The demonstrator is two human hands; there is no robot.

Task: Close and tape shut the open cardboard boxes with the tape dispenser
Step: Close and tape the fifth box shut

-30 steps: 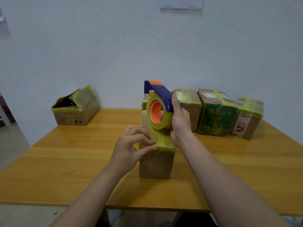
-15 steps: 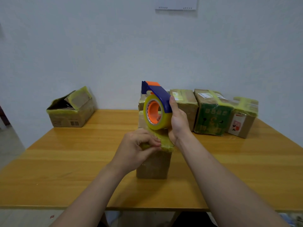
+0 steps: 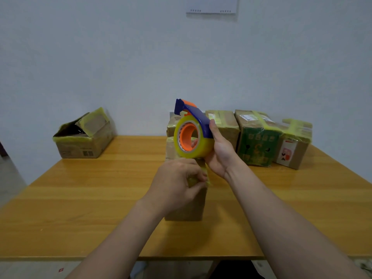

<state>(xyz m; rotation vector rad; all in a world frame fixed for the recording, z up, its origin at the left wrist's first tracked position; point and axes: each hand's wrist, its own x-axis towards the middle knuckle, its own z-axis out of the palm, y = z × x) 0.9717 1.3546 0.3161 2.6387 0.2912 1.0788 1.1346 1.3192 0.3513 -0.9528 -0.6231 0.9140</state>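
Note:
A small cardboard box [image 3: 189,208] stands in the middle of the wooden table [image 3: 80,198], its top covered with yellowish tape. My right hand [image 3: 219,156] grips a blue and orange tape dispenser [image 3: 191,133] with a yellowish roll, held above the far part of the box. My left hand [image 3: 177,186] pinches the loose tape end [image 3: 205,176] at the box's near top edge. The hands hide most of the box top.
An open cardboard box [image 3: 84,135] with raised flaps sits at the table's far left. Several taped boxes [image 3: 259,137] line the back right against the white wall. The table's near edge runs across the bottom.
My left hand has closed its fingers on the tape end at the box's near edge. The dispenser stays held above the box, shifted only slightly.

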